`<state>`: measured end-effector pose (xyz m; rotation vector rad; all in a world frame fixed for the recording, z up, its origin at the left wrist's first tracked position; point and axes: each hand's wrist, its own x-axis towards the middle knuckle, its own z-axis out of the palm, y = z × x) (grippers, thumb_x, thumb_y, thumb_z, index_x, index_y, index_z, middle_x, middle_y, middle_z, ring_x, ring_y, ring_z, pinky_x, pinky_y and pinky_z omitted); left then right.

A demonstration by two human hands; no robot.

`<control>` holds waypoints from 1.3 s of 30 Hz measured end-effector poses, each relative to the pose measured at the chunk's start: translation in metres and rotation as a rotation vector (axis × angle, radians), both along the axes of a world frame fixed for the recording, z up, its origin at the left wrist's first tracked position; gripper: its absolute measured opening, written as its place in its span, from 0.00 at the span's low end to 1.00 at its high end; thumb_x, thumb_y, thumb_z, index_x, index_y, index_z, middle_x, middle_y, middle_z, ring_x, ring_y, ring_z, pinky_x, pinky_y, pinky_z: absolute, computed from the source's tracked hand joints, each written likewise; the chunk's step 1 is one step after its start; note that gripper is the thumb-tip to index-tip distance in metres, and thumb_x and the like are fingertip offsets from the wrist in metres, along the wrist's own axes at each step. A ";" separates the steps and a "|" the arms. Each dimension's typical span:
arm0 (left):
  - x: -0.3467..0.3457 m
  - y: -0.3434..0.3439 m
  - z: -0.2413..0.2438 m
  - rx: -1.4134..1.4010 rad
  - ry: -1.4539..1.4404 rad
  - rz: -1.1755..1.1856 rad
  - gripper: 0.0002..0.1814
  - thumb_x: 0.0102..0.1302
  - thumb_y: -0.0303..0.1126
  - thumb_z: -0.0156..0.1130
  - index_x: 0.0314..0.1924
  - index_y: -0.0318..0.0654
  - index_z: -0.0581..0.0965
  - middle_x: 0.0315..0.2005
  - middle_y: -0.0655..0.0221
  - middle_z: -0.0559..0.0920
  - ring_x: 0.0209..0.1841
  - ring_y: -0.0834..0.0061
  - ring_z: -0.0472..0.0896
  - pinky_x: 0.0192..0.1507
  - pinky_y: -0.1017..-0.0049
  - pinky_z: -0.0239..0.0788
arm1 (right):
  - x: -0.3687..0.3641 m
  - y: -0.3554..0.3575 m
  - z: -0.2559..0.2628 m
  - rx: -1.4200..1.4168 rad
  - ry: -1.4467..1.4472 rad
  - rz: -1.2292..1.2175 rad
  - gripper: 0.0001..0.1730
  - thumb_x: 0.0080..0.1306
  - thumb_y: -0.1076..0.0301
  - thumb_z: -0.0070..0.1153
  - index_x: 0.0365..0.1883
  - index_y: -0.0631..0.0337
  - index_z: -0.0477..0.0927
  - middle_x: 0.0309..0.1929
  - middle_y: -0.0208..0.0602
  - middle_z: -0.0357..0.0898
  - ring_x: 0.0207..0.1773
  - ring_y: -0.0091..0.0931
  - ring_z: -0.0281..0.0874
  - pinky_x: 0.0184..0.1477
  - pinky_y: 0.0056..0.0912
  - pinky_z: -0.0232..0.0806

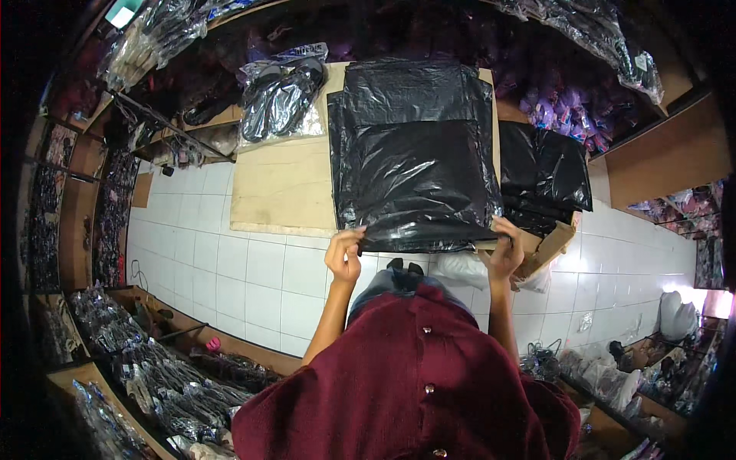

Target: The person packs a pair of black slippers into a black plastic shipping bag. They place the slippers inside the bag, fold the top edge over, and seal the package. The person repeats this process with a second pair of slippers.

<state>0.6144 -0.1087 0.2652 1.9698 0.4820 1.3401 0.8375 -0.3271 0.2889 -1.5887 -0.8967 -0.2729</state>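
A black plastic bag (pixel 420 167) lies flat on a pale wooden table (pixel 282 192), on top of more black plastic sheets. Its near edge hangs slightly past the table's front. My left hand (pixel 344 253) pinches the near left corner of this bag between thumb and fingers. At the near right corner, my right hand (pixel 505 250) grips the same edge. Across the far part of the bag runs a folded band of the same plastic. To the left of the stack, a pair of dark sandals (pixel 282 103) sits in a clear plastic bag.
Beside the table on the right, a cardboard box (pixel 549 244) holds folded black plastic (pixel 543 167). White plastic (pixel 460 267) lies under the table edge. Shelves of wrapped goods (pixel 167 379) surround the white tiled floor (pixel 259 282). A wooden panel (pixel 667 155) juts out at right.
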 end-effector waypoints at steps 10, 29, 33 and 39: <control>0.069 0.031 0.014 -0.337 -0.088 0.215 0.20 0.80 0.40 0.45 0.32 0.34 0.69 0.25 0.74 0.67 0.32 0.82 0.62 0.36 0.79 0.58 | 0.030 0.074 -0.008 0.132 0.016 -0.129 0.10 0.79 0.68 0.34 0.46 0.64 0.66 0.39 0.49 0.79 0.37 0.30 0.78 0.49 0.28 0.68; 0.099 0.073 -0.008 -0.709 0.276 0.163 0.21 0.71 0.45 0.61 0.34 0.29 0.79 0.24 0.70 0.76 0.30 0.81 0.68 0.37 0.77 0.62 | 0.054 0.097 -0.034 -0.197 0.404 -0.411 0.25 0.70 0.53 0.59 0.41 0.75 0.79 0.16 0.32 0.64 0.19 0.18 0.55 0.23 0.30 0.52; 0.099 0.077 -0.009 -0.689 0.408 0.219 0.22 0.69 0.48 0.64 0.33 0.31 0.79 0.24 0.62 0.80 0.29 0.76 0.74 0.37 0.72 0.67 | 0.054 0.096 -0.047 -0.193 0.344 -0.400 0.25 0.68 0.53 0.62 0.40 0.73 0.78 0.20 0.34 0.70 0.21 0.19 0.59 0.25 0.29 0.56; 0.096 0.080 -0.007 -0.566 0.512 0.277 0.25 0.66 0.55 0.64 0.33 0.35 0.79 0.22 0.60 0.81 0.26 0.65 0.78 0.35 0.67 0.68 | 0.055 0.101 -0.054 -0.201 0.371 -0.392 0.23 0.68 0.55 0.62 0.41 0.72 0.78 0.32 0.42 0.80 0.29 0.25 0.68 0.35 0.31 0.64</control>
